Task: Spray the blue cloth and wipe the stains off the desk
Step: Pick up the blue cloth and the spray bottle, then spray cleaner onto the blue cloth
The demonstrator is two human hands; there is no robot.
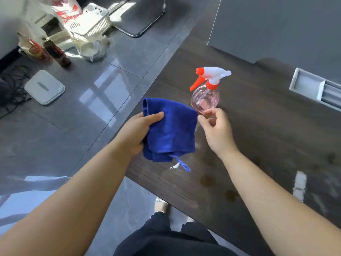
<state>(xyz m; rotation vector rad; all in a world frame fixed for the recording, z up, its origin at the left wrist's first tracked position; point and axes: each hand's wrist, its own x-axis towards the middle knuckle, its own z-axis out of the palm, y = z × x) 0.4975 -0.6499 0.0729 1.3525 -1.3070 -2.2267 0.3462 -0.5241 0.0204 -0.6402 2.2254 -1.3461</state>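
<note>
My left hand (137,133) grips a folded blue cloth (171,130) and holds it up over the left edge of the dark wood desk (267,137). A loop and a white tag hang from the cloth's lower edge. A clear pink spray bottle (205,97) with a white and orange trigger head stands upright on the desk just behind my right hand (216,129). That hand's fingers are loosely curled at the bottle's base with nothing visibly clasped. Brown stains (207,180) dot the desk near the front, with another stain (231,194) close by.
A grey cable tray (313,85) is set into the desk at the right, behind it a grey panel (276,24). A white strip (299,183) lies on the desk. On the floor to the left are a white basket (92,21), bottles (57,52), bags and a white box (45,86).
</note>
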